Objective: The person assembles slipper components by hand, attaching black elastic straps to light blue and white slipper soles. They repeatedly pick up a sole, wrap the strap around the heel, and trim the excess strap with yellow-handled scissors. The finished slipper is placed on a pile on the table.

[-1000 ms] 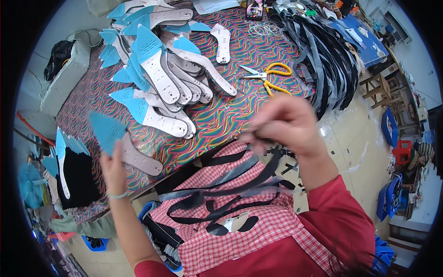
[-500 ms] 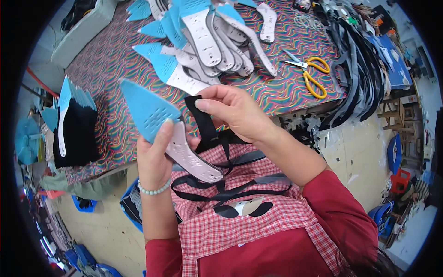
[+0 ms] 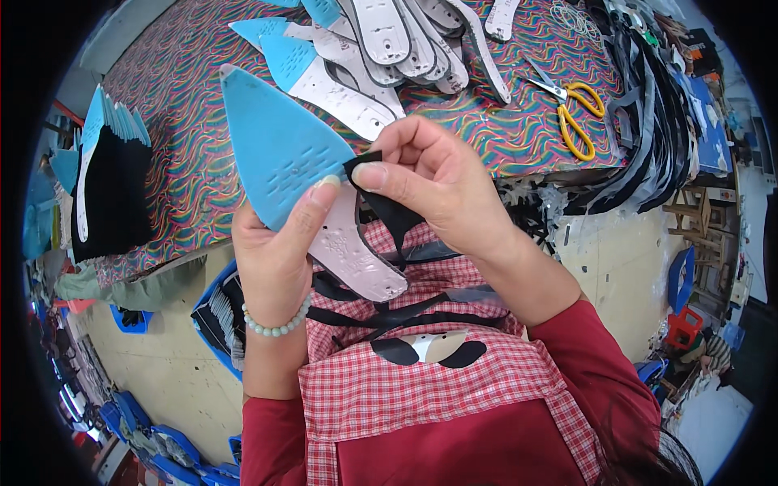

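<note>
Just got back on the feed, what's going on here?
A person's left hand holds a flat blue-and-white piece, thumb on top. The right hand pinches a black strip, its end at the piece's right edge, near where blue meets white. Similar pieces lie piled on the patterned table, with yellow-handled scissors open to their right.

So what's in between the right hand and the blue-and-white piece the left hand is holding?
A black strip: in the head view, the right hand pinches it, its end at the edge of the blue-and-white piece.
</note>
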`<control>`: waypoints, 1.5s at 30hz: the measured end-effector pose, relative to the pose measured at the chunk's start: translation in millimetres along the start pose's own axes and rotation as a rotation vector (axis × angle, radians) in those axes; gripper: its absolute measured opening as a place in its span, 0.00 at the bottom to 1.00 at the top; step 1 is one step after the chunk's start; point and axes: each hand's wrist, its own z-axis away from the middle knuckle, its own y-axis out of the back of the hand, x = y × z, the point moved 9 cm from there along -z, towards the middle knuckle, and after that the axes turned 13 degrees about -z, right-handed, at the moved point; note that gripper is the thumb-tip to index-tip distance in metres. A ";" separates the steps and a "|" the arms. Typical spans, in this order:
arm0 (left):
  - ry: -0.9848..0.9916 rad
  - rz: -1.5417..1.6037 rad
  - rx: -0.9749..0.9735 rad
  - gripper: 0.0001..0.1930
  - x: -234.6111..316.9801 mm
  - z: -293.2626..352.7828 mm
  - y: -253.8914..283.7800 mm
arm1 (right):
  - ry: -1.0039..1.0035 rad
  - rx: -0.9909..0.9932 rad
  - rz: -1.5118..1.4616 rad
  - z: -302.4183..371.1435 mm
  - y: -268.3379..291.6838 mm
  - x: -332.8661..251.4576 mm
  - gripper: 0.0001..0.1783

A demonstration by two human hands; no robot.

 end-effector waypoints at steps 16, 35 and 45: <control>-0.492 0.046 -0.140 0.22 71.2 -1.8 -24.1 | 0.112 -0.381 0.396 10.5 -44.6 -21.3 0.13; -0.312 -0.017 -0.073 0.21 65.5 11.4 -25.0 | 0.134 -0.164 0.339 35.6 -20.5 2.3 0.08; -0.364 -0.068 -0.154 0.20 66.0 -2.2 -26.3 | 0.269 -0.162 0.504 20.6 5.8 -33.5 0.08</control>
